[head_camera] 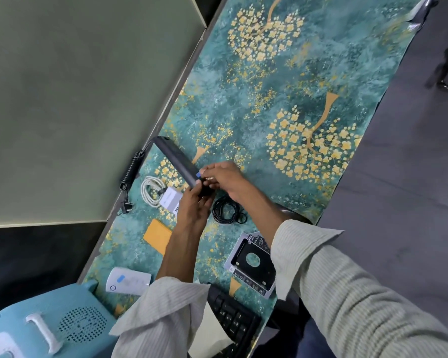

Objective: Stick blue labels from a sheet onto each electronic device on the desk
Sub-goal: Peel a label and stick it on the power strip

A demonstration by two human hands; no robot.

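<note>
With right hand (224, 178) pinching blue label (198, 174) onto black bar (173, 156), left hand (193, 205) gripping it. Labelled: white box (130, 280). Seemingly pending: drive caddy (252, 264), keyboard (233, 319).

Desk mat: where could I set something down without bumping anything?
The far half of the desk mat, beyond the long black device, is bare. The near end is crowded: white cable, black cable, orange pad, drive caddy, keyboard.
</note>
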